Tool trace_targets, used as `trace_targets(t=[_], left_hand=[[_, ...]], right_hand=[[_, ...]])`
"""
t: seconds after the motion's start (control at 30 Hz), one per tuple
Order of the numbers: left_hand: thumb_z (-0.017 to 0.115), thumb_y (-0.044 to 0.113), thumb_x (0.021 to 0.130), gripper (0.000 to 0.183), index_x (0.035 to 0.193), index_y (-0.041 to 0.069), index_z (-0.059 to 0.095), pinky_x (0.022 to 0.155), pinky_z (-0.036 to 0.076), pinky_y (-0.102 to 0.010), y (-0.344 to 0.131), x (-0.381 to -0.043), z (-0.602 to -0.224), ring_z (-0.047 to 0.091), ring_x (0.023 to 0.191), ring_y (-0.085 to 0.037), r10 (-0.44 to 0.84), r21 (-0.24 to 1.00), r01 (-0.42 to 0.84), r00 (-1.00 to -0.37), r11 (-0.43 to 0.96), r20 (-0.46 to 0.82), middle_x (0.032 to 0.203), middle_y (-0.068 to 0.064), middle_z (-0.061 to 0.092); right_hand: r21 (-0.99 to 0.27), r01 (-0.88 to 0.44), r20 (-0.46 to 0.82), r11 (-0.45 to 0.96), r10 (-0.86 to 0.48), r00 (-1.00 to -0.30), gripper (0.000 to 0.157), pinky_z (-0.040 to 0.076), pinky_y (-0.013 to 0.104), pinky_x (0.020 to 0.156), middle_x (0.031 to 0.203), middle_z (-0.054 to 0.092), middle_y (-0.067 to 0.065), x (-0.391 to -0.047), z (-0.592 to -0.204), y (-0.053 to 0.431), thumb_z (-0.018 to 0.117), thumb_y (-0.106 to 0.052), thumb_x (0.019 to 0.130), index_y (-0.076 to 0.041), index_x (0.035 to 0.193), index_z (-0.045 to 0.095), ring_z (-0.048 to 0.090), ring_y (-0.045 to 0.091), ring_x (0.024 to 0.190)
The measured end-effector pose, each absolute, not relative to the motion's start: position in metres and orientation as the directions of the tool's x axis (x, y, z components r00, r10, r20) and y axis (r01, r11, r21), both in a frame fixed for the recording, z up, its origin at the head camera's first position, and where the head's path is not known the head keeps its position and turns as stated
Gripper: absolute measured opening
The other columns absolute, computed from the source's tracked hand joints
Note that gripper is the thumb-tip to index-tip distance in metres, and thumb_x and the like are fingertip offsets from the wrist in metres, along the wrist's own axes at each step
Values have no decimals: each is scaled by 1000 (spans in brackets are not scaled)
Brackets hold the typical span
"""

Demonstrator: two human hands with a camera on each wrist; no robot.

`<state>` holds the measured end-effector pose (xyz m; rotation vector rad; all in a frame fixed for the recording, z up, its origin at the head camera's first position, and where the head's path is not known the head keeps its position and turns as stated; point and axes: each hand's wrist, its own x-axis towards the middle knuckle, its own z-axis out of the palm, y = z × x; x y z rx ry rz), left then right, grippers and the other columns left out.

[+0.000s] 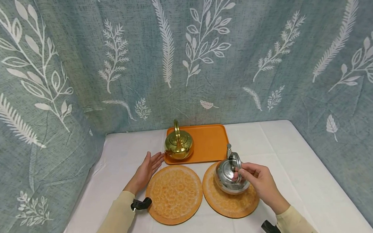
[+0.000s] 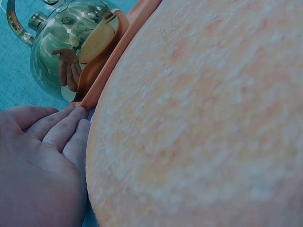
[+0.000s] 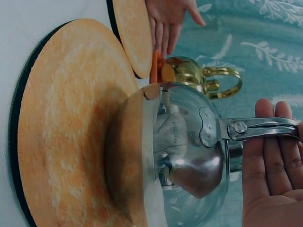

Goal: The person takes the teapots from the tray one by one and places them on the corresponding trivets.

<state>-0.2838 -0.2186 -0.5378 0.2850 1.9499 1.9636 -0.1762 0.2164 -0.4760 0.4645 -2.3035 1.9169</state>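
Note:
A silver teapot (image 1: 229,177) is over the right round mat (image 1: 240,209), its spout pointing toward the back; I cannot tell whether its base touches the mat. My right hand (image 1: 262,182) holds its arched handle (image 3: 265,127), fingers hooked under the metal. On the left part of the orange tray (image 1: 210,143) a gold teapot (image 1: 179,146) sits upright with its handle raised. Beside the tray's front left corner lies my left hand (image 1: 147,170), fingers straight and holding nothing. In the left wrist view its fingertips (image 2: 81,112) are at the tray's edge.
A second bread-patterned round mat (image 1: 174,197) lies left of the first, just in front of the tray. A white cloth (image 1: 265,141) covers the table. Blue-green curtains (image 1: 179,106) with white leaves hang behind and at both sides.

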Motion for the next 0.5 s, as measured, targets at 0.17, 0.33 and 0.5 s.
trace_targets(t=[0.17,0.33,0.5], left_hand=[[16,74,111,100,171,-6,8,134,12,-47,-218,-284,-537,17,164,-38,384,994,-107,-917,9,-102,177,-24,17],[17,74,110,101,171,-6,9,134,13,-47,-218,-283,-537,17,164,-38,378,994,-109,-920,7,-103,177,-24,17],[17,75,110,102,171,-6,9,134,13,-47,-218,-284,-537,17,164,-38,377,994,-105,-921,12,-102,177,-25,18]], right_hand=[[-943,-298,274,146,-163,-948,23,65,28,78,99,81,14,-176,-475,217,64,1,109,18,123,71,75,13,90],[-947,-293,271,133,-164,-948,23,65,28,78,99,81,12,-176,-476,216,64,1,109,18,123,70,75,13,90],[-956,-257,241,141,-124,-963,24,65,29,78,98,80,16,-177,-475,215,64,-2,109,17,121,71,76,14,90]])
